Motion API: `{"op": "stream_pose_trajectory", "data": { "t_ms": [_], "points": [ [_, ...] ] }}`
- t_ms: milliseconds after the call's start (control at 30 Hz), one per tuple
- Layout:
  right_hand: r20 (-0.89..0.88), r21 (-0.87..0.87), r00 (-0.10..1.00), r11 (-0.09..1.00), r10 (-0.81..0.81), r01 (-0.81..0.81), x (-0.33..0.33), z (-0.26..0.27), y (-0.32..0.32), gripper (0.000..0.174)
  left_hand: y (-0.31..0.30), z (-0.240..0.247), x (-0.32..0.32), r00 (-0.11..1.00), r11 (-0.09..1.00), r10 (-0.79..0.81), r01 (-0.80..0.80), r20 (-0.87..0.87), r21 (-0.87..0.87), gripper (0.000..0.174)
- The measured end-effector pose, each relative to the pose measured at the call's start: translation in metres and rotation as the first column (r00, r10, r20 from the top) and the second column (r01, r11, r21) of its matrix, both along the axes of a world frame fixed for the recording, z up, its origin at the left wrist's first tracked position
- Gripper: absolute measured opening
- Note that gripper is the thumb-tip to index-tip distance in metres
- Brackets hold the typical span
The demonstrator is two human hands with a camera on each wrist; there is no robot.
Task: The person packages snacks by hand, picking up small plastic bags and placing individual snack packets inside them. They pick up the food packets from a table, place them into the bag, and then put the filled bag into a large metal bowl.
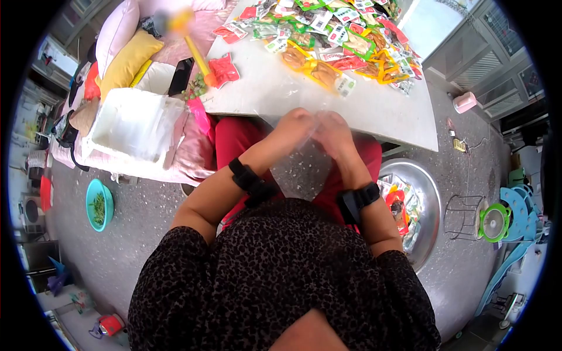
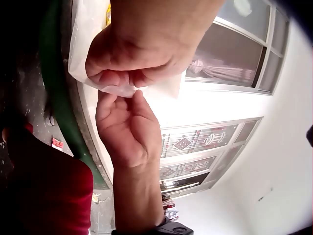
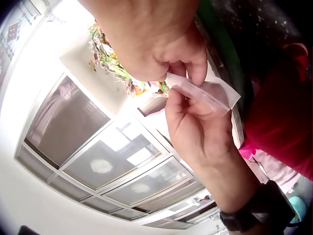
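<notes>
A clear, thin plastic bag (image 1: 300, 171) hangs between both hands over the lap, at the near edge of the white table (image 1: 257, 96). My left hand (image 1: 293, 130) pinches its upper edge from one side. Close beside it, my right hand (image 1: 335, 136) pinches the same edge, the two hands nearly meeting. In the left wrist view, thumb and fingertips of both hands come together on the translucent plastic (image 2: 117, 91). The right wrist view has a flat strip of the bag (image 3: 212, 98) stretching across the left palm.
Many small food packets (image 1: 325, 73) are heaped at the table's far side. A red packet (image 1: 224, 70) lies near its left corner. At right on the floor, a metal basin (image 1: 434, 202) holds more packets. A white foam box (image 1: 126, 126) rests on the pink bedding at left.
</notes>
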State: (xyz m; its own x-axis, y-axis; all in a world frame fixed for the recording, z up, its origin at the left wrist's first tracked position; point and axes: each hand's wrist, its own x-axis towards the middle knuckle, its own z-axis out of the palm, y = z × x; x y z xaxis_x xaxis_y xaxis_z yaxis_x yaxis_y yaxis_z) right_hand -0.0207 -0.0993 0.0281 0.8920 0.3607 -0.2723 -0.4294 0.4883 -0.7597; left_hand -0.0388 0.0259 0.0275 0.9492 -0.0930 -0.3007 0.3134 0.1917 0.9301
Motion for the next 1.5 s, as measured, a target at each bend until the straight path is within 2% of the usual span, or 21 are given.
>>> {"op": "stream_pose_trajectory", "data": {
  "t_ms": [33, 133, 233, 333, 433, 533, 600, 633, 667, 767, 833, 900, 933, 1000, 1033, 1067, 1133, 1233, 1267, 1367, 1500],
  "points": [
    [-0.004, 0.015, 1.0, 1.0, 0.007, -0.007, 0.001, 0.0, 0.0, 0.007, 0.001, -0.001, 0.001, 1.0, 1.0, 0.003, -0.003, -0.014, -0.009, 0.017],
    [-0.004, 0.013, 1.0, 1.0, -0.028, 0.028, 0.002, 0.005, 0.004, 0.006, -0.004, 0.003, -0.001, 0.989, 0.977, 0.082, -0.103, 0.119, 0.185, 0.016],
    [0.066, 0.033, 0.998, 0.999, -0.018, 0.016, 0.009, -0.009, 0.006, 0.007, 0.003, -0.011, 0.002, 0.81, 0.768, -0.171, -0.248, 0.562, 0.591, 0.015],
    [0.027, -0.012, 0.999, 0.999, -0.042, 0.042, 0.006, -0.002, 0.009, 0.007, 0.004, 0.001, 0.001, 0.982, 0.928, -0.032, -0.04, 0.187, 0.37, 0.013],
    [0.032, -0.025, 0.999, 1.0, -0.01, 0.011, 0.007, -0.006, 0.007, 0.007, 0.009, 0.003, 0.002, 0.999, 0.995, -0.006, 0.001, 0.047, 0.101, 0.012],
    [0.05, -0.073, 0.998, 0.997, -0.025, 0.028, 0.008, -0.002, 0.006, 0.007, 0.013, -0.007, 0.005, 0.96, 0.957, 0.193, -0.23, 0.204, 0.175, 0.007],
    [0.127, -0.201, 0.992, 0.979, -0.001, 0.026, 0.017, -0.009, 0.005, 0.007, 0.021, 0.001, 0.009, 0.713, 0.727, 0.075, -0.517, 0.697, 0.451, 0.004],
    [0.163, -0.264, 0.986, 0.964, 0.014, 0.03, 0.02, -0.009, 0.005, 0.007, 0.024, 0.014, 0.009, 0.525, 0.559, -0.08, -0.68, 0.847, 0.475, 0.002],
    [0.199, -0.279, 0.98, 0.959, 0.013, 0.044, 0.022, -0.006, 0.006, 0.007, 0.025, 0.03, 0.005, 0.489, 0.477, -0.198, -0.709, 0.85, 0.519, 0.003],
    [0.264, -0.309, 0.964, 0.948, 0.012, 0.073, 0.025, 0.015, 0.019, 0.008, 0.025, 0.047, 0.003, 0.467, 0.267, -0.447, -0.744, 0.763, 0.612, 0.005],
    [0.246, -0.317, 0.969, 0.945, 0.002, 0.078, 0.03, 0.02, 0.025, 0.009, 0.024, 0.046, 0.006, 0.512, 0.24, -0.467, -0.711, 0.721, 0.661, 0.005],
    [0.395, -0.445, 0.908, 0.893, 0.136, 0.06, 0.047, -0.003, 0.02, 0.011, 0.025, 0.03, 0.015, 0.594, 0.203, -0.457, -0.655, 0.662, 0.728, 0.004],
    [0.459, -0.507, 0.863, 0.86, 0.209, 0.062, 0.06, -0.019, 0.016, 0.013, 0.027, 0.008, 0.026, 0.65, 0.182, -0.435, -0.614, 0.623, 0.768, 0.003],
    [0.687, -0.681, 0.66, 0.587, 0.305, 0.438, 0.09, -0.048, 0.006, 0.018, 0.029, -0.016, 0.041, 0.757, 0.161, -0.369, -0.52, 0.54, 0.839, 0.004],
    [0.744, -0.668, 0.542, 0.413, 0.39, 0.62, 0.1, -0.05, -0.001, 0.021, 0.028, -0.023, 0.044, 0.809, 0.165, -0.326, -0.462, 0.49, 0.872, 0.006],
    [0.69, -0.723, 0.612, 0.315, 0.387, 0.615, 0.111, -0.05, -0.011, 0.026, 0.027, -0.029, 0.047, 0.855, 0.174, -0.281, -0.4, 0.435, 0.9, 0.009],
    [0.575, -0.809, 0.739, 0.113, 0.352, 0.576, 0.127, -0.04, -0.028, 0.036, 0.024, -0.036, 0.05, 0.859, 0.206, -0.26, -0.398, 0.442, 0.894, 0.009],
    [0.469, -0.824, 0.828, -0.185, 0.308, 0.536, 0.139, -0.027, -0.039, 0.052, 0.024, -0.043, 0.053, 0.852, 0.248, -0.245, -0.407, 0.463, 0.879, 0.009],
    [0.393, -0.849, 0.857, -0.225, 0.333, 0.477, 0.146, -0.025, -0.042, 0.06, 0.024, -0.045, 0.053, 0.847, 0.262, -0.242, -0.412, 0.473, 0.873, 0.01],
    [0.301, -0.83, 0.856, -0.327, 0.419, 0.452, 0.154, -0.026, -0.036, 0.06, 0.025, -0.046, 0.055, 0.85, 0.282, -0.231, -0.406, 0.473, 0.869, 0.01],
    [0.275, -0.806, 0.801, -0.327, 0.532, 0.494, 0.152, -0.022, -0.03, 0.054, 0.025, -0.047, 0.052, 0.839, 0.239, -0.276, -0.413, 0.469, 0.879, 0.01]
  ]
}}
